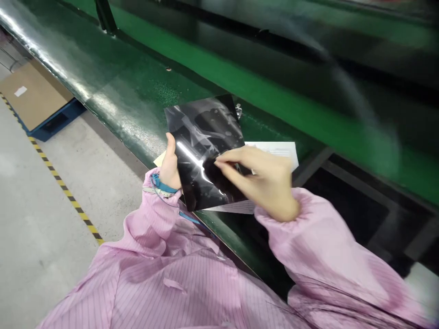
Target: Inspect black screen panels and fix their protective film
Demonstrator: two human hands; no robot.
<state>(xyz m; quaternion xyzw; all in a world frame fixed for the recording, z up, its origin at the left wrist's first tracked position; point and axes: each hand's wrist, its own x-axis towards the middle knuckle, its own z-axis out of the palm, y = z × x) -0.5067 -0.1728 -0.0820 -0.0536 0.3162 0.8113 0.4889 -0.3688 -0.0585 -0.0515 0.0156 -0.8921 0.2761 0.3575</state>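
Observation:
My left hand (169,165) grips a black glossy rectangular panel (192,160) by its left edge, thumb up beside it and the other fingers hidden behind. The panel is tilted, and its shiny surface shows wrinkle-like streaks, spots and a bright light reflection. Over its right half, my right hand (264,176) is closed in a pinch, thumb and index fingertips together close to the surface. Whatever is between those fingertips, if anything, is too small to make out. A blue wrist strap (164,185) with a cord circles my left wrist.
White printed paper (274,148) lies beneath the panel on the green bench (137,87). A metal clip (238,110) shows behind the panel. Dark panels (346,205) lie on the right. Cardboard on a blue pallet (37,91) stands on the floor at left, near yellow-black tape (65,189).

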